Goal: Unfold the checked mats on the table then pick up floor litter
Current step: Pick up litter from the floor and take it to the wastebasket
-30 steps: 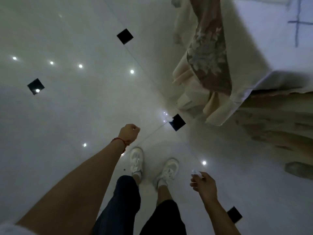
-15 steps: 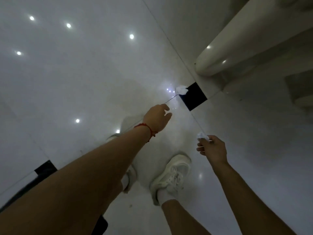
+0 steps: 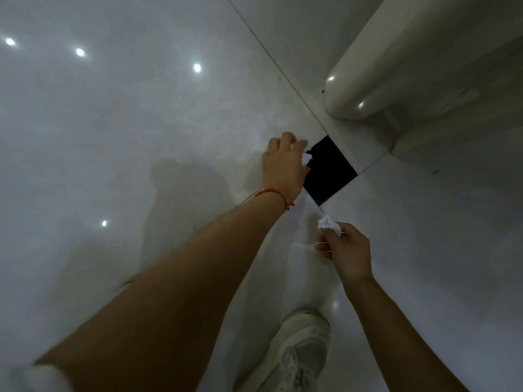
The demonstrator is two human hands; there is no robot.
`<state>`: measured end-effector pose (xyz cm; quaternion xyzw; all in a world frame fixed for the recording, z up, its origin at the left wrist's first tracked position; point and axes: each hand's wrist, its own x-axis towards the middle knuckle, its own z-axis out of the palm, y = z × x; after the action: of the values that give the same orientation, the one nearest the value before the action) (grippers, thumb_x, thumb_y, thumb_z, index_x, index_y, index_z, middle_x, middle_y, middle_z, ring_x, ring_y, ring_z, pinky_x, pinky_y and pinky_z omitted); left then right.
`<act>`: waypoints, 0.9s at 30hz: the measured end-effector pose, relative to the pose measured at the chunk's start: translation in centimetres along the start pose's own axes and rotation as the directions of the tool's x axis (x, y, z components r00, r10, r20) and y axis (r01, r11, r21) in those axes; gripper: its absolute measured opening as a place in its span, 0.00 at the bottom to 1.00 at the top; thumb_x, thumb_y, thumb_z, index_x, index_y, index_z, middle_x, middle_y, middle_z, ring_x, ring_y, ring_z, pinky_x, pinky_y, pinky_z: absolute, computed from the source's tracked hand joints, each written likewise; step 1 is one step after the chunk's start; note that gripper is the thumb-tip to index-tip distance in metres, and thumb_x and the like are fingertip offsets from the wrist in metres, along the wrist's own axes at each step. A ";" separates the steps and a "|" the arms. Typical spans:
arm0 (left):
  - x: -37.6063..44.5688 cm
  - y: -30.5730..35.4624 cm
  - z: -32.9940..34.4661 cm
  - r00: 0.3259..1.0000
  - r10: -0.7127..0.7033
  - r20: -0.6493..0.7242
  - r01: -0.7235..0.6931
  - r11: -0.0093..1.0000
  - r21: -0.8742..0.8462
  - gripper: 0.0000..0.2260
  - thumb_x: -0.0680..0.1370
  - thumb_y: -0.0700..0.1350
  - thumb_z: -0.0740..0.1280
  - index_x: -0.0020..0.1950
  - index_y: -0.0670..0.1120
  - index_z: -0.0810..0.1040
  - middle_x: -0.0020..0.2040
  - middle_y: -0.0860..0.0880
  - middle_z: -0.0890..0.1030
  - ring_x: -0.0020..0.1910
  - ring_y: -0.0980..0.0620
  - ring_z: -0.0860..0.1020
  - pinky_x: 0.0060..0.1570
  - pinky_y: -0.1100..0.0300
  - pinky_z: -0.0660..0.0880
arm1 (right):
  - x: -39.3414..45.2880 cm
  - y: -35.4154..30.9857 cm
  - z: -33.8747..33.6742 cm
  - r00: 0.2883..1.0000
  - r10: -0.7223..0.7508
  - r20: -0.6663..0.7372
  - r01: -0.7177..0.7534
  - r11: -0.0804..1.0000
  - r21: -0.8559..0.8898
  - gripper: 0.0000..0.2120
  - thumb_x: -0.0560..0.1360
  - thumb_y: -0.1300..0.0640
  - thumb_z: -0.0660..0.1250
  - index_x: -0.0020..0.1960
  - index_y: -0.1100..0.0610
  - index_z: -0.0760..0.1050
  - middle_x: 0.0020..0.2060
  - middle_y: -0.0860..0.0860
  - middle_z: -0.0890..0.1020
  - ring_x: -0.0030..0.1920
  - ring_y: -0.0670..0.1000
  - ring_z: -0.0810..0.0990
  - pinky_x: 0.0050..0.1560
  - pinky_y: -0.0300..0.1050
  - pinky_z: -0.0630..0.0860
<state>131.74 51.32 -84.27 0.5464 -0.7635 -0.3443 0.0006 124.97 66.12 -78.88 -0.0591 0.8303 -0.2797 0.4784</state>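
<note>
White crumpled paper [image 3: 392,159] now sits inside the fingers [image 3: 300,143] of the left hand [image 3: 284,165], which curl round it at the near corner of the black inset tile [image 3: 329,169]. Half a second ago this same scrap lay free on the floor at that tile's edge, with the left hand short of it and closed on nothing. The contact has therefore been made; whether the scrap has left the floor cannot be told from this view.

The right hand [image 3: 346,251] pinches a second wad of white paper [image 3: 328,223] between thumb and fingertips, held above the pale glossy floor [image 3: 141,123], as it did in the earlier pictures. A red string bracelet [image 3: 276,195] circles the left wrist.

Outward from the hands: a white sneaker [image 3: 297,352] stands on the floor below them, and a cream rounded furniture edge [image 3: 353,89] rises at upper right, apart from the tile.

Judgement: the litter stage is under way, with two scraps secured, one per hand. Both hands are occupied, so any further litter would call for consolidating the paper into one hand. The mats and counter are out of view.
</note>
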 end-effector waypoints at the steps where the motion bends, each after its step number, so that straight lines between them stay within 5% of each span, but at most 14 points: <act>1: 0.1 -0.1 0.3 0.999 0.046 0.011 -0.046 0.999 0.013 0.18 0.75 0.42 0.65 0.65 0.44 0.72 0.62 0.43 0.71 0.61 0.42 0.67 0.57 0.54 0.68 | 0.2 0.1 0.1 1.000 0.004 -0.005 -0.004 1.000 0.000 0.07 0.74 0.59 0.67 0.37 0.54 0.75 0.32 0.53 0.79 0.32 0.51 0.79 0.39 0.44 0.77; 3: 0.1 -0.2 0.5 0.998 0.054 0.034 -0.051 0.996 -0.072 0.14 0.75 0.39 0.65 0.60 0.40 0.76 0.57 0.40 0.74 0.57 0.41 0.69 0.53 0.55 0.67 | 0.1 0.3 0.2 1.000 0.003 -0.011 -0.003 1.000 -0.007 0.07 0.74 0.60 0.67 0.37 0.55 0.75 0.32 0.53 0.79 0.31 0.50 0.78 0.39 0.44 0.77; 6: -1.2 -0.5 -0.7 0.989 -0.145 -0.006 0.136 0.944 -0.302 0.13 0.73 0.39 0.68 0.56 0.37 0.79 0.52 0.37 0.77 0.52 0.40 0.74 0.47 0.63 0.65 | -1.0 0.2 0.3 1.000 0.010 -0.006 -0.011 0.999 -0.032 0.08 0.74 0.60 0.67 0.36 0.56 0.75 0.31 0.54 0.79 0.31 0.50 0.78 0.40 0.45 0.77; 10: -5.4 -0.6 -3.6 0.908 -0.417 -0.036 0.332 0.771 -0.544 0.15 0.70 0.41 0.73 0.54 0.37 0.80 0.51 0.38 0.80 0.50 0.44 0.78 0.42 0.72 0.62 | -3.8 -0.9 0.6 0.999 0.032 0.028 -0.029 0.997 -0.072 0.08 0.75 0.58 0.66 0.37 0.55 0.74 0.33 0.55 0.79 0.32 0.51 0.78 0.41 0.48 0.77; 13: -9.0 -0.9 -6.7 0.824 -0.566 -0.017 0.406 0.611 -0.679 0.12 0.68 0.39 0.74 0.50 0.37 0.81 0.49 0.38 0.82 0.49 0.43 0.79 0.44 0.69 0.71 | -6.4 -3.2 0.9 0.998 0.022 0.062 -0.015 0.994 -0.109 0.07 0.75 0.56 0.67 0.40 0.57 0.75 0.33 0.55 0.79 0.33 0.52 0.78 0.40 0.45 0.78; 17: -13.8 -1.2 -12.2 0.798 -0.596 0.088 0.471 0.526 -0.708 0.12 0.68 0.38 0.74 0.50 0.35 0.81 0.50 0.38 0.82 0.50 0.42 0.80 0.52 0.56 0.76 | -10.9 -7.4 1.2 0.993 0.010 0.117 0.006 0.991 -0.135 0.06 0.75 0.56 0.67 0.40 0.56 0.74 0.33 0.54 0.78 0.32 0.50 0.78 0.31 0.34 0.76; 21: -18.0 -1.5 -19.7 0.797 -0.597 0.090 0.475 0.528 -0.704 0.10 0.69 0.39 0.73 0.48 0.37 0.81 0.47 0.39 0.83 0.42 0.50 0.77 0.40 0.68 0.71 | -16.1 -12.3 1.1 0.990 0.015 0.141 0.007 0.988 -0.153 0.05 0.75 0.58 0.67 0.42 0.59 0.74 0.32 0.54 0.78 0.31 0.51 0.77 0.27 0.31 0.74; 25: -21.8 -2.0 -29.3 0.765 -0.641 0.063 0.471 0.490 -0.734 0.08 0.70 0.40 0.73 0.46 0.37 0.81 0.44 0.39 0.83 0.40 0.52 0.76 0.39 0.67 0.73 | -22.4 -18.0 1.3 0.990 0.031 0.136 -0.015 0.993 -0.116 0.04 0.75 0.61 0.66 0.46 0.62 0.74 0.33 0.55 0.77 0.32 0.51 0.77 0.26 0.32 0.75; 27: -23.6 -2.4 -34.6 0.753 -0.655 0.064 0.463 0.457 -0.760 0.08 0.70 0.39 0.73 0.47 0.38 0.81 0.41 0.41 0.81 0.40 0.50 0.76 0.45 0.56 0.79 | -26.0 -21.2 1.7 0.989 0.023 0.149 -0.006 0.993 -0.119 0.04 0.75 0.61 0.66 0.47 0.62 0.74 0.33 0.55 0.77 0.32 0.51 0.77 0.26 0.32 0.75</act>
<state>156.31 52.46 -50.28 0.7551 -0.3259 -0.5333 0.1979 136.67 57.19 -48.63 -0.1022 0.8075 -0.2212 0.5371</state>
